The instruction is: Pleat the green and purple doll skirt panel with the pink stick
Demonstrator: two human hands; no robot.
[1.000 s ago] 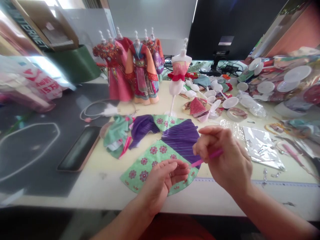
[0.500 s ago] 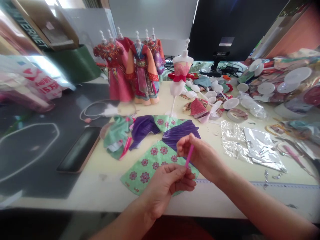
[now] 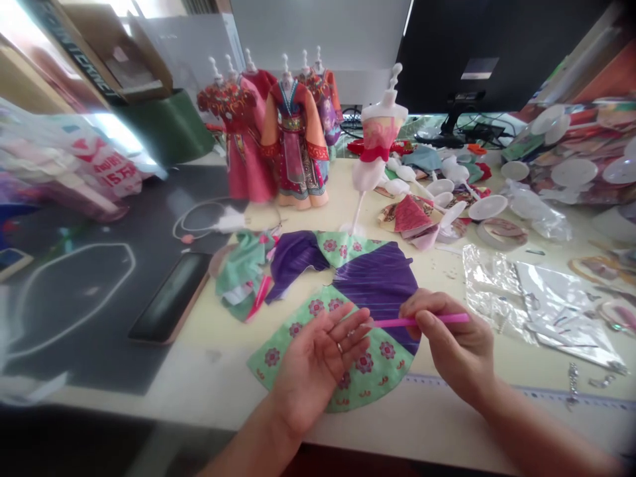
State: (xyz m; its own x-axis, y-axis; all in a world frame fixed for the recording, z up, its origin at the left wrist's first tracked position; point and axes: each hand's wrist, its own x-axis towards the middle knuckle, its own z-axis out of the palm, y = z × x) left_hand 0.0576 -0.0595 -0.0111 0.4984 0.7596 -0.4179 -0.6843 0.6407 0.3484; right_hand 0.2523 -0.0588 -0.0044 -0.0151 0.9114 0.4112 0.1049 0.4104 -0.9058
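Note:
My right hand [image 3: 454, 341] grips a slim pink pen-like stick [image 3: 450, 318] between thumb and fingers; the stick points left. Its tip reaches the fingertips of my left hand [image 3: 325, 361], which lies palm up with the fingers stretched out. Small shiny specks show on those fingers, too small to name. Beneath both hands is a green fan-shaped cloth piece [image 3: 271, 358] with pink flowers. It lies beside a striped purple cloth piece [image 3: 372, 278], on the pale table.
Behind stand small dressed dress forms [image 3: 293, 152] and a bare-topped doll form [image 3: 380, 132]. A phone [image 3: 171, 298] lies left by a green cloth scrap [image 3: 243, 265]. On the right are clear plastic bags [image 3: 561, 311], a long ruler [image 3: 527, 392] and heaped doll parts [image 3: 447, 185].
My left hand has turned palm up and opened, off the stick. My right hand has moved right and now holds the stick nearly level. The view has shifted slightly left.

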